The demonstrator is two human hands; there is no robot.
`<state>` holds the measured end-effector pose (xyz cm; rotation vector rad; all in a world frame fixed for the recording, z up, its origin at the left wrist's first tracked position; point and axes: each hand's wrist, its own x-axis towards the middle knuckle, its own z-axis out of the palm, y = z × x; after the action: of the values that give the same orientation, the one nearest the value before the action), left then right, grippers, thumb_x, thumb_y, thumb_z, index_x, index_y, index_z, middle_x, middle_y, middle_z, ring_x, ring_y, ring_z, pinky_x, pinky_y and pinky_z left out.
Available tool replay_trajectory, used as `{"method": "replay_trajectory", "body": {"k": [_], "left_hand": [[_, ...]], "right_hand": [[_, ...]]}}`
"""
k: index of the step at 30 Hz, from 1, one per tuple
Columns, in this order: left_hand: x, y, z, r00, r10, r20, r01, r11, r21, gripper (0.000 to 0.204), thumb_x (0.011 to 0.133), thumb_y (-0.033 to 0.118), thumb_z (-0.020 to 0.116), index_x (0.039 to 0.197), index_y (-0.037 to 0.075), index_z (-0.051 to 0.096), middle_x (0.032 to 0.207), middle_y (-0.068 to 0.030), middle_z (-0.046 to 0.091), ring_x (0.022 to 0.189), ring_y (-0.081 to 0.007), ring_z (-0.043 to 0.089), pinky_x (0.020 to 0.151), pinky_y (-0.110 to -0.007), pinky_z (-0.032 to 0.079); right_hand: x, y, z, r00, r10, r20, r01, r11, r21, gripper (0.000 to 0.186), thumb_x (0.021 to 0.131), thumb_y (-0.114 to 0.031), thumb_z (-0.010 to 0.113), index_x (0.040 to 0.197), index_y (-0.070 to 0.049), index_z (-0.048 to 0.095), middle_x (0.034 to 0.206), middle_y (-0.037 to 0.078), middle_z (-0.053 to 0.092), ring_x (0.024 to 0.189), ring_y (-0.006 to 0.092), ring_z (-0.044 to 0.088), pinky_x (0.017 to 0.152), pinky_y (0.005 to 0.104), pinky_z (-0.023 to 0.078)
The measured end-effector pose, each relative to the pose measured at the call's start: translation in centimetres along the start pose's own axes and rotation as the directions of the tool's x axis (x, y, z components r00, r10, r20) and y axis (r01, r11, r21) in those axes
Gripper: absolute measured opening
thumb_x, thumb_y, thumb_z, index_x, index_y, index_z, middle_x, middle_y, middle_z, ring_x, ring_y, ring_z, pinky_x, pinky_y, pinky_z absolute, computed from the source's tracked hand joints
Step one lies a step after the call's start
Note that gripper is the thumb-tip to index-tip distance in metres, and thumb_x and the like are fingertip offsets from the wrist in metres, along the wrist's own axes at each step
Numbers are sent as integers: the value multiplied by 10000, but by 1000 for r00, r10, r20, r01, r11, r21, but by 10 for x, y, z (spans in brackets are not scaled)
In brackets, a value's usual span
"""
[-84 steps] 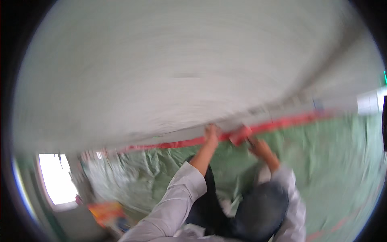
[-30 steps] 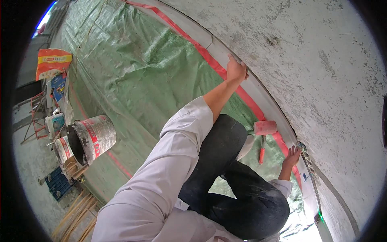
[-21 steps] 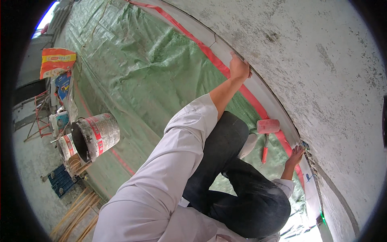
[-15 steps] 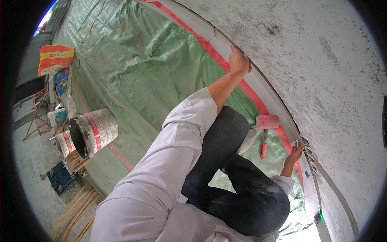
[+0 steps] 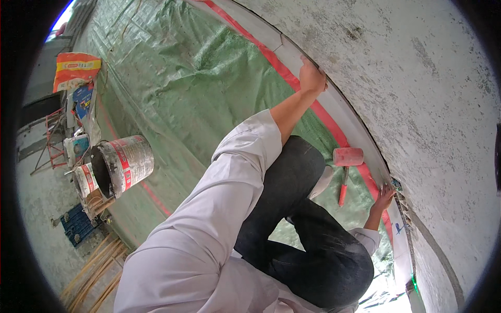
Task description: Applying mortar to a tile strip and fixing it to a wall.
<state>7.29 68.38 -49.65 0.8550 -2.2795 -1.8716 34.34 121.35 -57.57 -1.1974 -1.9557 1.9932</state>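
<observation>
A long white skirting tile point(image 5: 358, 128) stands on edge along the foot of the wall. My left hand point(image 5: 312, 77) is closed over its top edge, with fingertips on the wall side. Farther right along the strip, my right hand point(image 5: 385, 197) grips the same top edge near a joint, its fingers partly hidden. Between my hands and closer to my knees, a rubber mallet point(image 5: 348, 157) with a pinkish head and a red-and-black handle lies on the green floor sheet. Blue marker strokes show on the white piece just past my right hand.
Green protective sheeting point(image 5: 172, 99) with red tape along its edge covers the floor. The rough grey wall point(image 5: 417, 78) rises beside the tile. At left are a dirty bucket point(image 5: 125, 166), an orange-and-yellow bag point(image 5: 76, 71), a blue plastic piece point(image 5: 78, 225) and wooden strips point(image 5: 94, 268).
The view has shifted slightly. Both hands keep their hold on the skirting tile in about the same places, and the mallet lies where it was.
</observation>
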Motion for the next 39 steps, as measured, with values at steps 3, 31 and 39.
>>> {"method": "replay_trajectory", "body": {"k": [3,31,39], "left_hand": [[2,1,-2,1000,-12,-10,12,1000,28,837,993,-13,541,1593,-210,-9,666,-151,685,475,-266,671,427,-402,561],[8,-19,30,997,-47,-55,51,996,67,795,957,6,589,1517,-286,106,730,-231,717,595,-386,725,544,-487,592],[12,-8,13,989,-107,-97,116,990,83,762,1009,14,546,1575,-206,85,721,-194,701,487,-318,676,447,-443,561]], "right_hand": [[-2,0,-3,1000,-9,23,10,1000,-12,914,1081,-672,499,1681,-19,273,1657,208,462,1505,337,494,1253,489,375],[14,-4,-32,998,-28,60,35,993,-116,808,1124,-579,490,1656,-3,291,1610,215,508,1481,353,524,1208,481,458],[7,4,-12,995,-47,88,59,988,-143,852,1098,-631,508,1641,-2,323,1592,221,523,1468,358,538,1194,494,471]]}}
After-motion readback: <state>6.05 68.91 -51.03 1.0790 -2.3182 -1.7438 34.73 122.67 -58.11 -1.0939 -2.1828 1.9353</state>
